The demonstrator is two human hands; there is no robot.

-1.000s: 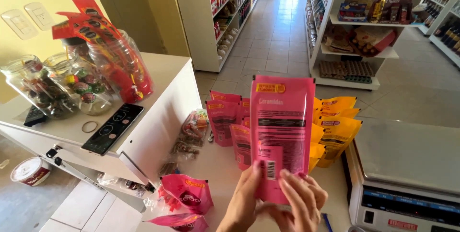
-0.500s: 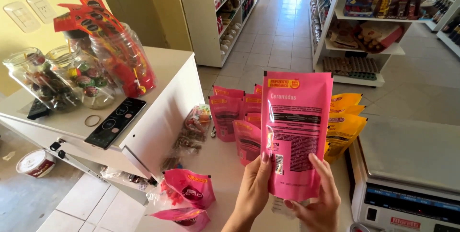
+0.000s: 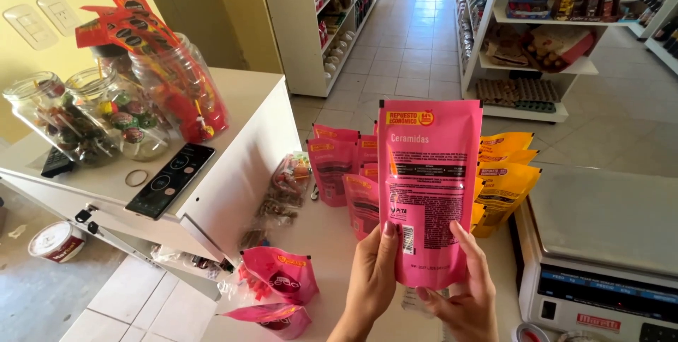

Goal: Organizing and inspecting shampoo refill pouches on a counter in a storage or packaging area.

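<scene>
Both hands, left [image 3: 373,280] and right [image 3: 462,292], grip a pink pouch [image 3: 429,190] upright above the surface [image 3: 332,243], best kept steady by its lower edges, while jars [image 3: 106,112] on the side counter hold wrapped sweets and more pink and yellow pouches [image 3: 505,180] stand behind.
</scene>
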